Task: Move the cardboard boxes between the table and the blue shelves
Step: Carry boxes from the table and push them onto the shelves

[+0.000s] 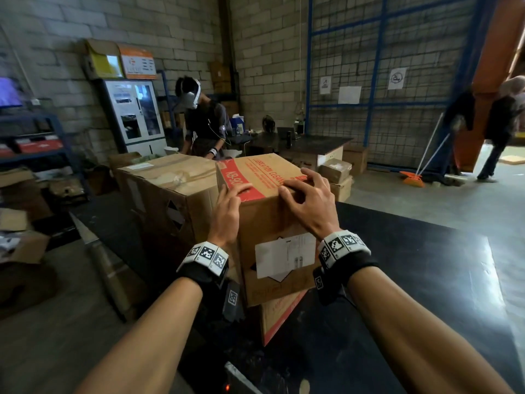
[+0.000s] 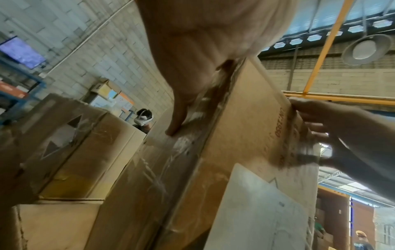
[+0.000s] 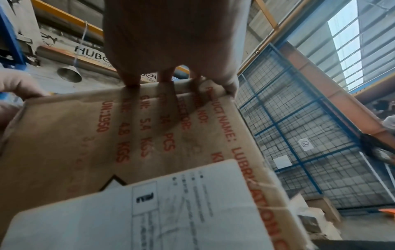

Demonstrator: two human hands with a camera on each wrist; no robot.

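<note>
A cardboard box [image 1: 270,220] with red print and a white label stands on a second red-printed box [image 1: 279,314] on the black table [image 1: 412,280]. My left hand [image 1: 228,206] grips its near left top corner, fingers over the top. In the left wrist view the left hand [image 2: 192,67] has its thumb [image 2: 177,121] pressed on the box's [image 2: 245,126] side face. My right hand [image 1: 308,206] hooks bent, spread fingers over the near top edge. From the right wrist the right hand's [image 3: 171,42] fingertips reach past the box's [image 3: 149,135] rim. A larger taped box [image 1: 170,194] stands directly to the left.
Behind the boxes a person [image 1: 204,120] with a headset bends over. Blue shelves [image 1: 37,137] with cartons stand at far left, a blue mesh fence [image 1: 383,81] at the back right. Small boxes [image 1: 336,172], a broom [image 1: 412,177] and a cardboard tube [image 1: 105,265] lie on the floor.
</note>
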